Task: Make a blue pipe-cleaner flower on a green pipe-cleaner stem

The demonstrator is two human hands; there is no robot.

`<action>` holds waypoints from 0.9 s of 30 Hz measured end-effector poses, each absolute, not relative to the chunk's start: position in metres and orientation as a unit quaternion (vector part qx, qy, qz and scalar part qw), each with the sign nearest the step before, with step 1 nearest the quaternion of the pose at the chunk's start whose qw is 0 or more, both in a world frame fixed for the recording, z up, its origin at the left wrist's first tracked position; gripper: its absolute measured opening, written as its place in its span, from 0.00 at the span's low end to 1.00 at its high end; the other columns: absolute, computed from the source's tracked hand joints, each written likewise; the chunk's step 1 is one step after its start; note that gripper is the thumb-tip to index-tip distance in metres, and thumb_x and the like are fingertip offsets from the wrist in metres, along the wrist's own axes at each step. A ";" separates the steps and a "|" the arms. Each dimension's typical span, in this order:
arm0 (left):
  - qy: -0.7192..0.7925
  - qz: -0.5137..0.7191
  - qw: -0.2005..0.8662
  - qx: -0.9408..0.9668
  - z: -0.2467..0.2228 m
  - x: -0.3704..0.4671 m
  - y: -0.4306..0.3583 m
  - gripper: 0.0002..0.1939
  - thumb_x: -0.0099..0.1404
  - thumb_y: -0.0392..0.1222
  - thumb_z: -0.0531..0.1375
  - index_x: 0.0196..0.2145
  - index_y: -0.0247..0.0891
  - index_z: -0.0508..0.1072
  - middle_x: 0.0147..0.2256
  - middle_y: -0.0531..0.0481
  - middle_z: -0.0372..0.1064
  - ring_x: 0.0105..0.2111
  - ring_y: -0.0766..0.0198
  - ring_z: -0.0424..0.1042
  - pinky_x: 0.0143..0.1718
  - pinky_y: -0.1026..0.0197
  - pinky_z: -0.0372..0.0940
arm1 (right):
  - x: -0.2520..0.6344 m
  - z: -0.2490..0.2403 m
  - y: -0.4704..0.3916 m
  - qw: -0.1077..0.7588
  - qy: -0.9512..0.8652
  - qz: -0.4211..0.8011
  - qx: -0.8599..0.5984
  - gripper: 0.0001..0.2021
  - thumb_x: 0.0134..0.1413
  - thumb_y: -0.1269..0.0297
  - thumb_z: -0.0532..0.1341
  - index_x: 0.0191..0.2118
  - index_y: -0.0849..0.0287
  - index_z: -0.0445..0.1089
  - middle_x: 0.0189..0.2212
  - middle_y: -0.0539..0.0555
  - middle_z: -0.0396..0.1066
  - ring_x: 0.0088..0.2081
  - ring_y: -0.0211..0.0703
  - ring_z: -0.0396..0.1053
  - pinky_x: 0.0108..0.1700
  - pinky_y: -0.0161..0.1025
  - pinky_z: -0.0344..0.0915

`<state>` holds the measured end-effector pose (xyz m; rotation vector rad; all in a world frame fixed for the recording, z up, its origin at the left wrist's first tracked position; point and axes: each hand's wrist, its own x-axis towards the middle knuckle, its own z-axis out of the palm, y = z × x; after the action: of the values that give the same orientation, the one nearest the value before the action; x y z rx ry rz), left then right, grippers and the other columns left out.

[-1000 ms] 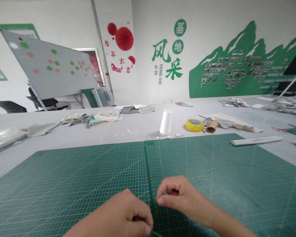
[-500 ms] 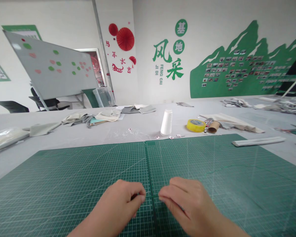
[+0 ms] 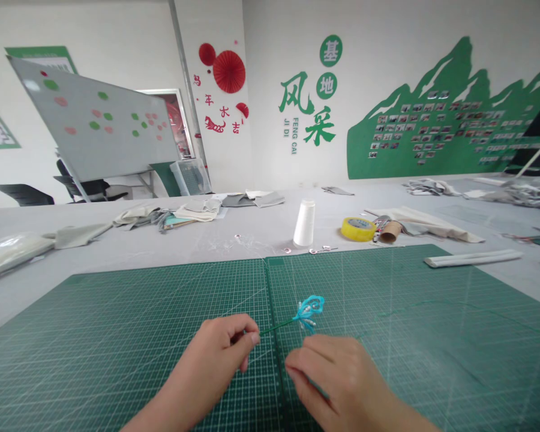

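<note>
From where I stand, I see the two hands apart from each other, low over two green cutting mats [image 3: 153, 318]. The left hand [image 3: 220, 354] is clamped with thumb and forefinger on a thin green stem [image 3: 278, 326]. At the far end of this stem is a small blue flower [image 3: 309, 306] with whitish beads, just beyond the fingers of the right hand [image 3: 337, 372]. The grip is on the stem, well away from the petals, perhaps so that the delicate part is not pressed. The right hand has its fingers drawn in, beneath the flower; whether something fine is between them, I cannot tell.

Past the right hand, a thin green strand [image 3: 459, 302] lies loosely across the mat. Beyond both hands stands a white thread cone [image 3: 304, 225], upright, maybe so that it does not roll. To its right are a yellow tape roll [image 3: 357, 229] and a brown cardboard tube [image 3: 390, 231], seemingly put outside the mats to leave working room. Farther off to the left are cloth pieces [image 3: 198, 210].
</note>
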<state>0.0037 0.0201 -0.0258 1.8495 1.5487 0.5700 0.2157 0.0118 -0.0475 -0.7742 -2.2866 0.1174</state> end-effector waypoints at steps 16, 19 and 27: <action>0.549 0.270 0.448 0.652 -0.014 0.006 0.023 0.11 0.61 0.46 0.56 0.26 0.37 0.70 0.15 0.60 0.60 0.19 0.67 0.57 0.26 0.64 0.53 | 0.207 -0.054 0.019 0.326 -0.804 0.288 -0.405 0.07 0.51 0.72 0.58 0.25 0.59 0.70 0.16 0.43 0.57 0.20 0.33 0.56 0.25 0.31 0.52; 0.547 0.264 0.484 0.631 -0.013 0.008 0.023 0.11 0.59 0.48 0.56 0.27 0.38 0.69 0.15 0.60 0.60 0.16 0.69 0.49 0.21 0.66 0.47 | 0.205 -0.056 0.021 0.319 -0.772 0.339 -0.434 0.07 0.49 0.72 0.59 0.23 0.60 0.70 0.15 0.42 0.50 0.19 0.33 0.51 0.23 0.31 0.49; 0.505 0.256 0.570 0.596 -0.015 0.007 0.023 0.10 0.57 0.48 0.58 0.26 0.38 0.69 0.13 0.61 0.60 0.14 0.71 0.45 0.18 0.66 0.42 | 0.206 -0.067 0.027 0.315 -0.743 0.384 -0.448 0.08 0.52 0.67 0.59 0.26 0.60 0.72 0.16 0.42 0.49 0.20 0.34 0.51 0.24 0.33 0.48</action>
<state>0.0066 0.0232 -0.0152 1.3984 1.1856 0.6011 0.2057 0.0273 -0.0670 -1.1813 -1.9582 1.0131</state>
